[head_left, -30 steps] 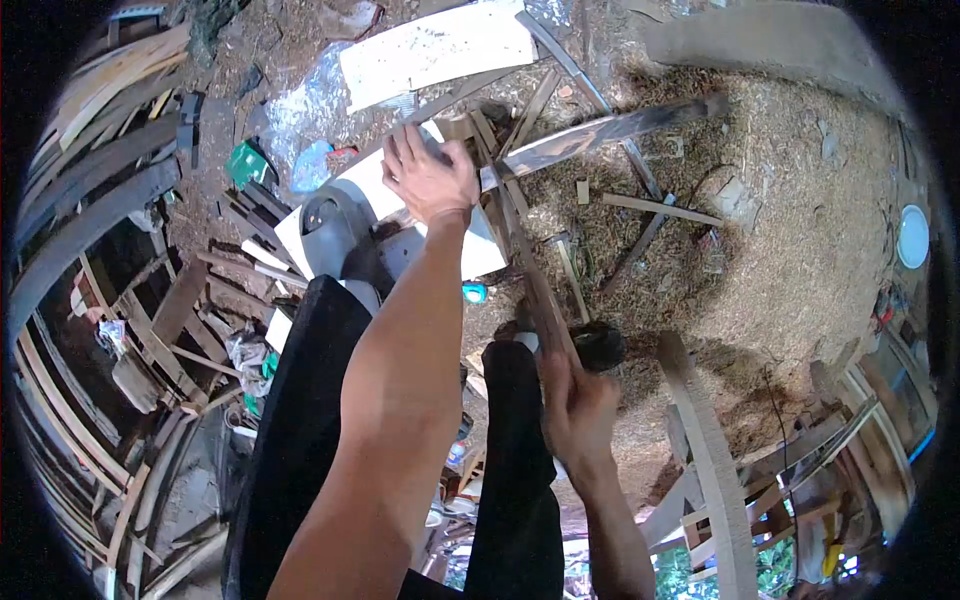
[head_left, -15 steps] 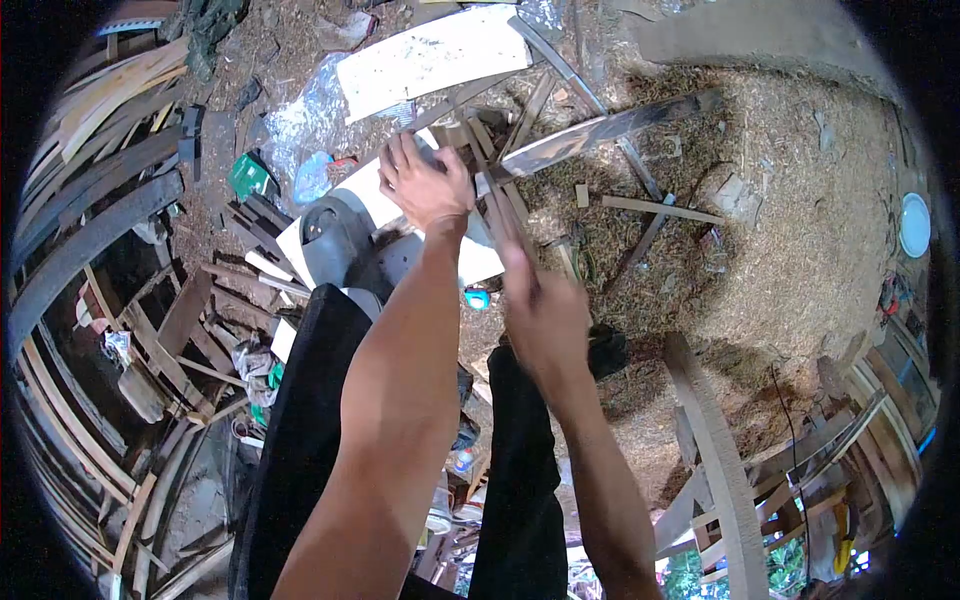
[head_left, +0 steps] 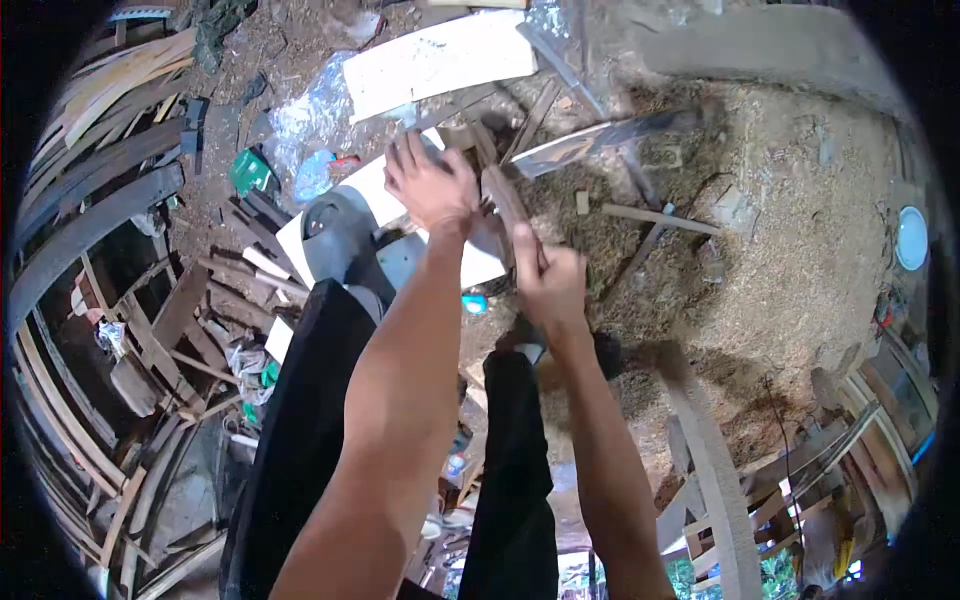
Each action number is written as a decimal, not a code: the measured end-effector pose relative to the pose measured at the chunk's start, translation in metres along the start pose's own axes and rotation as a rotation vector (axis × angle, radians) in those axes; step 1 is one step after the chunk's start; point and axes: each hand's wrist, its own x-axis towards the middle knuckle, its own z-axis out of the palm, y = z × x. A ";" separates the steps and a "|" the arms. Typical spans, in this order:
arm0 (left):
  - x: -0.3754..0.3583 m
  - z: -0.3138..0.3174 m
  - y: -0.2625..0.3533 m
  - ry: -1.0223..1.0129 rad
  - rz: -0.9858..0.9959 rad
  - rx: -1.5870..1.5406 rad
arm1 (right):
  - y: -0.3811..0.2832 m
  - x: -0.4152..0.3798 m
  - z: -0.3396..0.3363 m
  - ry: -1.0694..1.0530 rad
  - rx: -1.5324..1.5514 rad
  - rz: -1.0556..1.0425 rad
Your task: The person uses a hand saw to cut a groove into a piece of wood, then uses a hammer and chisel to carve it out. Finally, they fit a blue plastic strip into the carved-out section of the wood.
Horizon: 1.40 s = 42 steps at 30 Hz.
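My left hand (head_left: 430,188) is curled over a dark block (head_left: 434,145), thumb and fingers on either side of it, above a white board (head_left: 368,187). Its underside is hidden by my palm. In my right hand (head_left: 552,283) is a brown wooden-handled tool (head_left: 508,195); its far end lies close beside my left hand, and I cannot make out its working part. Just beyond it, a long flat dark-and-pale piece (head_left: 580,148) reaches to the right, its far end blurred. My left forearm covers part of the board.
A grey rounded object (head_left: 335,235) rests on the board near my knee. Wood shavings (head_left: 780,230) and offcuts (head_left: 660,217) cover the ground. Stacked planks (head_left: 110,180) line the left side. A white sheet (head_left: 440,62) lies ahead, and an upright post (head_left: 710,450) stands at right.
My right hand has shifted slightly right and the tool in it has swung with it. The flat piece's far end has dropped a little and blurred. My left hand stays on the block.
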 end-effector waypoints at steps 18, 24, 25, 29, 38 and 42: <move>-0.011 -0.015 -0.015 0.096 0.271 -0.308 | 0.068 -0.056 -0.075 0.044 0.258 -0.179; -0.018 -0.036 -0.030 -0.239 0.814 -0.198 | 0.096 -0.074 -0.059 -0.041 0.390 -0.212; -0.016 -0.033 -0.034 -0.284 0.819 -0.155 | 0.098 -0.075 -0.057 -0.043 0.392 -0.210; -0.016 -0.028 -0.039 -0.251 0.841 -0.114 | 0.096 -0.079 -0.051 -0.026 0.354 -0.131; -0.002 -0.029 -0.050 -0.240 0.939 -0.206 | 0.100 -0.078 -0.059 -0.059 0.401 -0.165; -0.008 -0.033 -0.044 -0.250 0.904 -0.165 | 0.094 -0.076 -0.056 -0.011 0.356 -0.192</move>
